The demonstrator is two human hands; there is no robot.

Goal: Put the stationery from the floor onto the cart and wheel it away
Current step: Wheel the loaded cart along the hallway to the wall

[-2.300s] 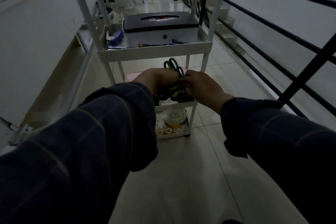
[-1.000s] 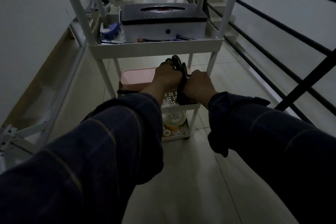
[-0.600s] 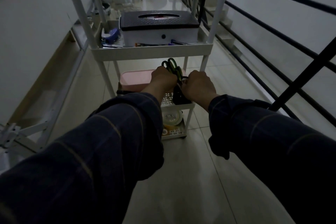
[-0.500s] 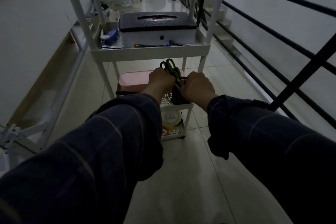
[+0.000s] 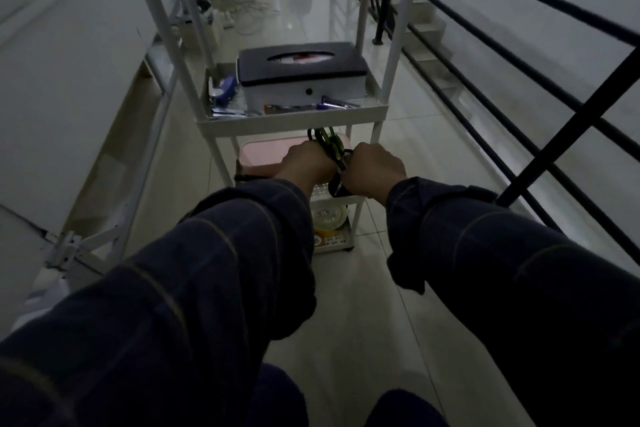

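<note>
One head-worn view looks forward and down, close over both arms, onto the cart [image 5: 291,121].

A white cart [image 5: 292,118] is being gripped at its middle shelf by the left hand [image 5: 306,163] and right hand [image 5: 375,168], either side of green-handled scissors [image 5: 329,144]. A dark-lidded box [image 5: 301,74] is being carried on the shelf above.
</note>
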